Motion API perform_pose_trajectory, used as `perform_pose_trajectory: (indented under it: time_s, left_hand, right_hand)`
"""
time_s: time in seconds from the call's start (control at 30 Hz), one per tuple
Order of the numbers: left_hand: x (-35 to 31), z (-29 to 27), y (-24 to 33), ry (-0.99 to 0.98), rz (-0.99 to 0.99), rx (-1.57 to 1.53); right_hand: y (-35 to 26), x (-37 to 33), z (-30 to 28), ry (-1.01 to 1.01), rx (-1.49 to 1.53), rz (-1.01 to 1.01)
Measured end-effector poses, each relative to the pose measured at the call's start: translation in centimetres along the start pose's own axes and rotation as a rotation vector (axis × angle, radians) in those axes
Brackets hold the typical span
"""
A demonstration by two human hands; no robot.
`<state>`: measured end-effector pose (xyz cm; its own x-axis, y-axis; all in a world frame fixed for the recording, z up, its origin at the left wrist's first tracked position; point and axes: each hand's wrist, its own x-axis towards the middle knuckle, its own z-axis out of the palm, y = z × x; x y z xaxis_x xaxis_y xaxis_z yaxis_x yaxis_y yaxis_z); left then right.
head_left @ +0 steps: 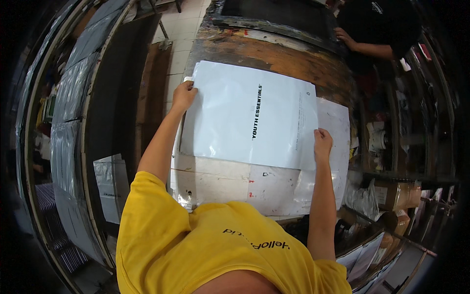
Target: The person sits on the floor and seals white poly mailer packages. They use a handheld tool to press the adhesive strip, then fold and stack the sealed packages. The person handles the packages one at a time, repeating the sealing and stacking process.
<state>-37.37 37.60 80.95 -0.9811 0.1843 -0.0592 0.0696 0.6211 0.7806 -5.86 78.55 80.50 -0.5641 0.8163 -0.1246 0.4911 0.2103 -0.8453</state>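
A large, flat, glossy white plastic bag with black print is stretched between my hands above the work table. My left hand is closed on its left edge, near the far corner. On the other side, my right hand pinches the bag's right edge, with the fingers curled. Beneath the bag lies a pale, stained board, which shows along the near side and at the right. The bag hides the board's middle.
Beyond the bag are a paint-stained wooden tabletop and a dark framed screen. Another person's hand rests by the screen's right end. Racks with plastic-covered sheets stand at left; cardboard boxes sit at right.
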Motion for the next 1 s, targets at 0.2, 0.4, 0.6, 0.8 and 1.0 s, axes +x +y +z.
perform_pose_trajectory:
  time_s: [0.2, 0.4, 0.6, 0.8, 1.0]
  left_hand:
    - [-0.3, 0.1, 0.7, 0.004, 0.003, 0.042]
    - [-0.9, 0.1, 1.8, 0.047, 0.020, 0.096]
    - [0.3, -0.3, 1.7, 0.042, 0.029, -0.061]
    - [2.2, -0.6, 2.7, 0.115, 0.065, -0.099]
    - [0.9, -0.8, 0.9, -0.091, -0.049, -0.018]
  right_hand:
    - [0.6, 0.3, 0.6, 0.098, -0.055, -0.079]
    - [-0.1, 0.0, 0.8, 0.101, -0.028, -0.048]
    - [-3.1, -0.3, 0.3, 0.135, -0.073, -0.111]
    - [-3.7, 1.4, 0.7, 0.127, -0.070, -0.164]
    - [-3.8, 0.3, 1.5, 0.077, -0.211, -0.042]
